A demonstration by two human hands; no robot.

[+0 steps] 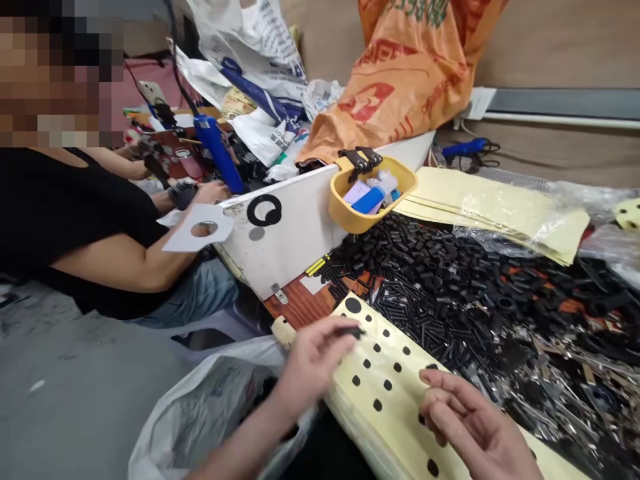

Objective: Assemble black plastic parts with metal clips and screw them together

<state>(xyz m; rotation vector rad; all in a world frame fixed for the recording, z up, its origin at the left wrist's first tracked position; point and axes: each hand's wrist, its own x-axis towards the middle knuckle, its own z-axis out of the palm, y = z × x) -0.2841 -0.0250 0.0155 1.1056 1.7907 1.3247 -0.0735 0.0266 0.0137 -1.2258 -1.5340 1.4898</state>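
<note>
My left hand (320,353) is closed, pinching a small black part (354,331) between thumb and fingertips above the upper left of a pale yellow sheet. My right hand (470,420) hovers over the same sheet, its fingers loosely curled and apart, with nothing visible in them. Rows of black dots (387,385) mark the yellow sheet (367,423), and one larger black disc (353,305) lies near its upper corner. Beyond the sheet spreads a heap of small black parts (440,273). Ribbed black pieces (410,313) lie on its near side.
A yellow bin (345,207) is clipped to a white divider board (300,247). More yellow sheets (495,207) lie behind the heap, and metal pieces (565,387) lie at right. Below left hangs an open plastic bag (200,407). A co-worker (95,233) sits left of the board.
</note>
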